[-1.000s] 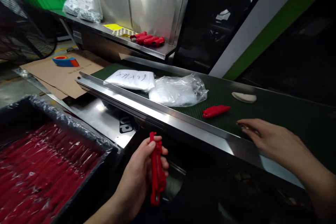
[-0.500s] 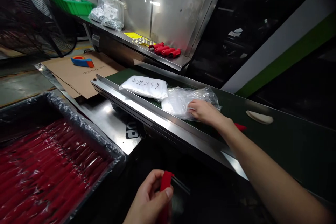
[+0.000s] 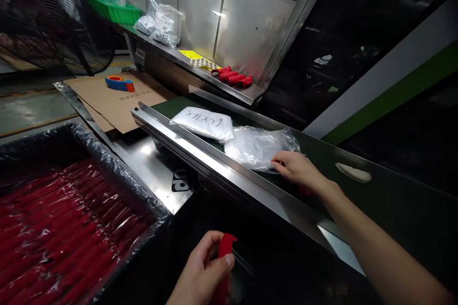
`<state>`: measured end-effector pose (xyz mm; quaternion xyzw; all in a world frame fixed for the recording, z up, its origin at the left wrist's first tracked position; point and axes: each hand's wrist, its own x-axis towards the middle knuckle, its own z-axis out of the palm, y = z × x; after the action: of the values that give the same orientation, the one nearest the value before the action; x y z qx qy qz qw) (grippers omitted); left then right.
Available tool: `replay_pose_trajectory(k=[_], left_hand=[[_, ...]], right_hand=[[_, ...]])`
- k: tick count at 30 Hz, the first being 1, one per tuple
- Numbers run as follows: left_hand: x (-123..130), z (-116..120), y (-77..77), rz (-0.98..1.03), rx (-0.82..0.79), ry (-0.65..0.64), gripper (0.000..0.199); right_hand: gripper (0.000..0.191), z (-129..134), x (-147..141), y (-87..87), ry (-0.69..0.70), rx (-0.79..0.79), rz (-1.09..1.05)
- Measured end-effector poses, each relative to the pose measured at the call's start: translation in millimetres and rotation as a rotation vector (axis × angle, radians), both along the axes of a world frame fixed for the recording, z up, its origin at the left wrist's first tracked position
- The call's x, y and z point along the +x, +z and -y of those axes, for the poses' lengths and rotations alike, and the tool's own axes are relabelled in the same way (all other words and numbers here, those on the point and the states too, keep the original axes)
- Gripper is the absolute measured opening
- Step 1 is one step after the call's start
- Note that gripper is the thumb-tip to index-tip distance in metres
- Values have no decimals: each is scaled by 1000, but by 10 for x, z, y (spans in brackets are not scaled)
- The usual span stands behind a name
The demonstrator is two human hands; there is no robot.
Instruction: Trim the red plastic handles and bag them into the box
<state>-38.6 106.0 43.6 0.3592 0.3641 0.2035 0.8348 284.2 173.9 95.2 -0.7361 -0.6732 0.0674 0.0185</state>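
Observation:
My left hand [image 3: 205, 264] is closed around a red plastic part [image 3: 225, 247], held upright below the conveyor's near rail; its lower end is partly hidden by my fingers and shadow. My right hand [image 3: 296, 169] reaches over the green conveyor belt [image 3: 393, 214], fingers pinched at the near right edge of a pile of clear plastic bags [image 3: 255, 147]. Beside that pile, to the left, is a white packet of bags [image 3: 203, 123] with handwriting on it. Another red piece [image 3: 305, 190] shows partly beneath my right wrist.
A lined crate [image 3: 157, 209] at left holds many bagged red parts [image 3: 71, 228]. A tape dispenser [image 3: 119, 84] sits on cardboard [image 3: 153, 109]. Several red parts [image 3: 236, 77] lie on the metal shelf [image 3: 246, 95]. A pale curved piece [image 3: 353, 172] rests on the belt.
My right hand has shifted right and nearer, from over the bag pile to its near right edge. The left hand keeps its hold on the red part. The view has tilted slightly.

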Motion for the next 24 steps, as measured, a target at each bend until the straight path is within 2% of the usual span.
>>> replay_pose_trajectory(k=[7, 11, 16, 20, 22, 24], left_hand=[[13, 18, -7, 27, 19, -23, 38], [-8, 37, -27, 28, 8, 7, 45], [-52, 38, -34, 25, 4, 27, 47], [-77, 8, 4, 27, 7, 64, 41], [-57, -15, 67, 43, 18, 103, 39], [-11, -37, 171, 60, 68, 119, 41]], right_hand=[[28, -31, -75, -33, 83, 76, -45], [22, -166, -157, -109, 182, 23, -116], [26, -260, -149, -161, 87, 65, -132], [27, -41, -130, 39, 1, 157, -208], [31, 189, -243, 190, -41, 194, -294], [36, 470, -473, 310, -78, 201, -396]])
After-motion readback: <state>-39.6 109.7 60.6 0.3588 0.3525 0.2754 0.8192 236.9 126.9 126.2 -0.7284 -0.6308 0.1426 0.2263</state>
